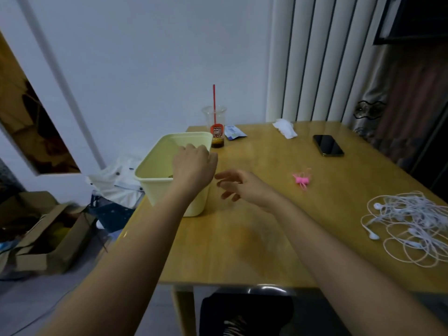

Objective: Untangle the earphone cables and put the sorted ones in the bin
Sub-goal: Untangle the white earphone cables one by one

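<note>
I'm seeing the left hand (194,163) hanging over the bin (167,151), wrist bent, knuckles up, fingers dipping inside past the near-right rim. The fingertips are hiding behind the hand, so I cannot tell whether it is holding anything. The right hand (238,185) is hovering just beside the bin's right wall, palm turning left, fingers spread loose, gripping nothing. Both forearms are reaching long from the near edge of the table (254,238).

The bin is sitting tight on the table's left edge, toward the far-left corner. I'm reading that as the main risk: a nudge from the left wrist or forearm on the rim could be tipping it or sliding it off onto the floor.

A pink cable tie (301,181) is lying mid-table, well apart from both hands. The earphone tangle (409,224) is piling up at the right edge, loops spilling toward the near-right corner. I'm judging most of the sorting as not yet done. Second risk: pulling one strand hard could be tightening knots or dragging the whole pile over the right edge.

A phone (327,145) is lying toward the far-right corner, and a cup (216,127) with a straw is standing just behind the bin, in elbow range.
</note>
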Tool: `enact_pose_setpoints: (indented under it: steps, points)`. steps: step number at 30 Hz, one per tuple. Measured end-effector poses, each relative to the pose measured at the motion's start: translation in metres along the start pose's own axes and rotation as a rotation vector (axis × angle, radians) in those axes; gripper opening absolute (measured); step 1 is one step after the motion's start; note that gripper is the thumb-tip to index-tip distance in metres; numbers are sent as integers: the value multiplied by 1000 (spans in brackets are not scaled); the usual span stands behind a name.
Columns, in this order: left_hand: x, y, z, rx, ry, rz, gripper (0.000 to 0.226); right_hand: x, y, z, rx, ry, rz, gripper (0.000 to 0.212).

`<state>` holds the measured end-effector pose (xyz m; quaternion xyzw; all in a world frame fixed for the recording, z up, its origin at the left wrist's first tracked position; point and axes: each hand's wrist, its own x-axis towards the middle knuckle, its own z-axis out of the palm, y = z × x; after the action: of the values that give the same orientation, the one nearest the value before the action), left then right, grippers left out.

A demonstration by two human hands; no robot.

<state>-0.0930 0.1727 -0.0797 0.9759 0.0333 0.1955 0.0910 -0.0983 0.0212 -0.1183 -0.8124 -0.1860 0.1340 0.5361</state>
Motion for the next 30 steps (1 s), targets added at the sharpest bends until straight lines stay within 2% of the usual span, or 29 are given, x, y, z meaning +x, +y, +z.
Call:
enact_pose_setpoints:
  steps: [2, 4, 7, 11, 13, 16, 18, 20, 25, 30]
  points:
    - [-9, 21, 2, -78, 141, 113, 32, -11, 6, -19, -54, 18, 35, 20]
    - [-16, 52, 12, -195, 183, 203, 25, -29, 20, -47, -111, 95, 94, 19]
    - [-19, 87, 40, -322, -30, 257, 22, -54, 49, -82, -235, 218, 205, 22]
    - [-25, 139, 91, -290, -300, 407, 25, -87, 93, -124, -442, 399, 288, 27]
    - [-25, 171, 118, -293, -355, 499, 36, -103, 109, -141, -443, 454, 331, 28]
    - [-14, 197, 145, -279, -396, 523, 54, -114, 124, -150, -377, 435, 300, 22]
    - [-4, 207, 159, -182, -423, 520, 53, -114, 131, -154, -347, 438, 272, 21]
    - [3, 212, 168, -121, -400, 500, 40, -111, 137, -159, -313, 468, 253, 21]
    - [21, 190, 174, -76, -161, 420, 13, -99, 140, -168, -267, 526, 224, 20]
    - [30, 175, 177, 109, -91, 384, 32, -90, 135, -175, -299, 550, 202, 22]
